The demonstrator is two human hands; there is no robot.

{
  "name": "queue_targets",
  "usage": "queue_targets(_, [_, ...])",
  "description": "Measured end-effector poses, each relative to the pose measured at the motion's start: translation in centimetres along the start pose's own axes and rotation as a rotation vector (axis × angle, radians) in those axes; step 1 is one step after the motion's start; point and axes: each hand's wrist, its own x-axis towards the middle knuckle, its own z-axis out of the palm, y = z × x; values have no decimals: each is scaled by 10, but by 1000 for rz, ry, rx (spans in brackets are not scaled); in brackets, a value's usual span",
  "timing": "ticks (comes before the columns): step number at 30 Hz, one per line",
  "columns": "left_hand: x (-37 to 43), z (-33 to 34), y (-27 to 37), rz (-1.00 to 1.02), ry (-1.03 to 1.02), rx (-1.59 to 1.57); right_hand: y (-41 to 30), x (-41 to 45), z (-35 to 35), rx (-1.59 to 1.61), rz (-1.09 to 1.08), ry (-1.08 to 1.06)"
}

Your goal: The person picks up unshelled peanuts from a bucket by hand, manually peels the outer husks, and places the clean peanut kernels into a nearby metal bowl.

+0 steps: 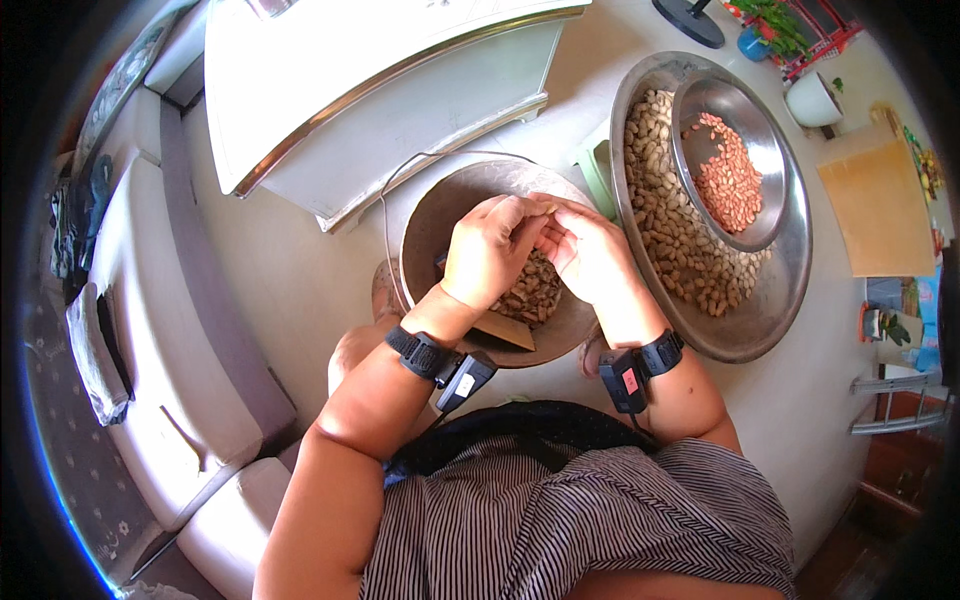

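Both my hands meet fingertip to fingertip over a large round bucket (420, 255) that holds peanut shells (534, 292) and a piece of cardboard (504, 330). My left hand (491, 244) pinches a small pale piece, probably of peanut, between thumb and finger. My right hand (581, 244) touches the same piece at its fingertips, its palm partly turned up. On the right stands a wide metal basin (780, 322) with unshelled peanuts (675, 240). A smaller metal bowl (772, 180) rests in it, holding shelled pink peanuts (729, 180).
A white cabinet with a gold-coloured edge (405, 112) stands beyond the bucket. To the left is a pale sofa (165, 300). A light green stool (596, 176) shows beside the basin. Potted plants (814, 99) and a cardboard box (877, 210) stand at the right.
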Motion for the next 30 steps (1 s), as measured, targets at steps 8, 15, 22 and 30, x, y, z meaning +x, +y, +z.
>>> queue_targets(8, [4, -2, 3, 163, -16, 187, -3, 0, -3, 112, 42, -15])
queue_targets(15, [4, 3, -1, 36, 12, 27, -5, 1, -8, -9, 15, -63])
queue_targets(22, [-2, 4, -21, -430, 58, -174, -41, 2, -28, -184, -184, -27])
queue_targets(30, [-1, 6, -18, -592, -188, -243, -85, -11, -52, 238, -271, 193])
